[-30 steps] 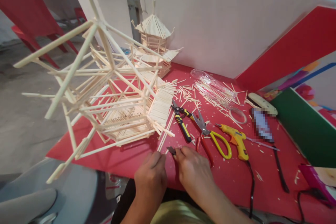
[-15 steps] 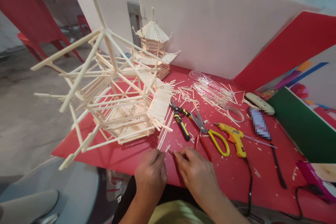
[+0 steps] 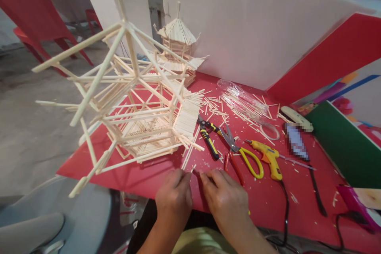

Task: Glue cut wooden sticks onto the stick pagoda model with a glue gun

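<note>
At the table's front edge, both hands are close together, thumbs and fingers bent in. My left hand (image 3: 174, 195) is closed in a pinch; what it grips is hidden behind the fingers. Just to its right, my right hand (image 3: 224, 195) is also closed, on a thin dark thing whose kind I cannot make out. A short wooden stick piece (image 3: 193, 168) shows near the fingertips. Beyond my left hand stands a large open frame of wooden sticks (image 3: 135, 81), partly covered with rows of sticks. A few long sticks (image 3: 188, 154) lie by its base.
Pliers with black-yellow grips (image 3: 210, 143), yellow-handled scissors (image 3: 251, 162), red-handled pliers (image 3: 236, 166) and a yellow glue gun (image 3: 269, 158) lie to the right. Behind are a bag of sticks (image 3: 244, 101), a tape roll (image 3: 270, 131) and a finished stick pagoda (image 3: 177, 43). The red table (image 3: 133, 180) ends near me.
The view has shifted slightly, so the tabletop things appear a little to the right. My right hand has turned somewhat and its fingers are more curled; both hands stay close together.
</note>
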`<move>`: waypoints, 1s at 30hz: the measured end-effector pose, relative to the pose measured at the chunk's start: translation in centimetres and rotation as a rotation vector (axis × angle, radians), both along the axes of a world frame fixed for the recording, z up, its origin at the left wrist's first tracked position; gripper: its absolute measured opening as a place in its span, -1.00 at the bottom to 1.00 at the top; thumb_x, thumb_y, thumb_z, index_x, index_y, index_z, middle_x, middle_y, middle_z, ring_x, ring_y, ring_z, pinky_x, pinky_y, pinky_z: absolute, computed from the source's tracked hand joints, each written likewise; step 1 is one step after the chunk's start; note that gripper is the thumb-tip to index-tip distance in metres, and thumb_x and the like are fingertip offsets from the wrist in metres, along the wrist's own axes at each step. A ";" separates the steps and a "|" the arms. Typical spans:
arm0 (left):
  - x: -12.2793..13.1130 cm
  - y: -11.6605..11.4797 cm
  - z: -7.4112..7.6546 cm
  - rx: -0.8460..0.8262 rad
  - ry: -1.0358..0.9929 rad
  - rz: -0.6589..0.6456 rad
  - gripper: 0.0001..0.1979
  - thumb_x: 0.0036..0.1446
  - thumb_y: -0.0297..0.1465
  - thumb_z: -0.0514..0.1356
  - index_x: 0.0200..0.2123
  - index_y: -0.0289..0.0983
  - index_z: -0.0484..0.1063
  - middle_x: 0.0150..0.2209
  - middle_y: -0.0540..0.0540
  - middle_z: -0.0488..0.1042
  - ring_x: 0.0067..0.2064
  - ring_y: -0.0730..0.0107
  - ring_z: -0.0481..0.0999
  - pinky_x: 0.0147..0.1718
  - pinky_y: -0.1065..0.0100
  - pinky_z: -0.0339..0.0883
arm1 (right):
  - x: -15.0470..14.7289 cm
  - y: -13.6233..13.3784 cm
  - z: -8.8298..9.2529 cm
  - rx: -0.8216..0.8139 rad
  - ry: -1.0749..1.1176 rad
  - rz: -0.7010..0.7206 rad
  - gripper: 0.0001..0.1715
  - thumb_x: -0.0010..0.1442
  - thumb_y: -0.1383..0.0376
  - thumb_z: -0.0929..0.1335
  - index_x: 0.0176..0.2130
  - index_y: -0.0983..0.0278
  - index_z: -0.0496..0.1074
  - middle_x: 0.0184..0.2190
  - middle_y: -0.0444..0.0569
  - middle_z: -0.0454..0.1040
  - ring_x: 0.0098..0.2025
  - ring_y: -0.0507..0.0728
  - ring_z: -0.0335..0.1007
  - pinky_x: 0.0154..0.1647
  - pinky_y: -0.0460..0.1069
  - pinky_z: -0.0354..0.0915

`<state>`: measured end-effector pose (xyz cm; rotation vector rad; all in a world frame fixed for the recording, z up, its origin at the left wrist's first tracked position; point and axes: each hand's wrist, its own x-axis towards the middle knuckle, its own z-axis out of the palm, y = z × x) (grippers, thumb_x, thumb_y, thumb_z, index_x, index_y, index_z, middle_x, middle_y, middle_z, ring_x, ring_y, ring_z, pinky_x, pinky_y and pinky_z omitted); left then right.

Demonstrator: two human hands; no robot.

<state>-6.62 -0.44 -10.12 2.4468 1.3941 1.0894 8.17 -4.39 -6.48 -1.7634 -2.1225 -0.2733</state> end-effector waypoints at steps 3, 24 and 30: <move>-0.1 -0.1 -0.3 -0.012 0.006 -0.004 -0.76 0.17 -0.61 0.07 -0.33 -0.28 0.53 -0.42 -0.11 0.45 -0.38 0.26 0.40 -0.41 0.30 0.30 | 0.0 0.2 0.2 -0.003 -0.008 0.005 -0.78 0.34 0.40 0.29 -0.12 0.22 0.52 -0.42 -0.11 0.45 -0.39 0.10 0.28 -0.38 0.02 0.04; 0.3 0.0 0.6 -0.040 -0.020 -0.014 -0.69 0.30 -0.51 -0.01 -0.44 -0.23 0.44 -0.47 -0.07 0.45 -0.44 0.31 0.39 -0.47 0.33 0.26 | -1.7 0.4 0.3 -0.127 -0.275 0.088 -0.77 0.18 0.52 0.32 -0.19 0.30 0.49 -0.33 -0.04 0.49 -0.39 0.11 0.35 -0.58 0.00 0.17; 0.0 -0.3 -0.1 -0.070 0.001 -0.019 -0.77 0.24 -0.56 0.05 -0.35 -0.24 0.47 -0.43 -0.08 0.45 -0.40 0.29 0.41 -0.44 0.32 0.28 | -0.7 1.1 0.0 -0.182 -0.152 0.093 -0.81 0.19 0.48 0.31 -0.24 0.27 0.48 -0.38 -0.07 0.47 -0.46 0.08 0.35 -0.57 -0.02 0.09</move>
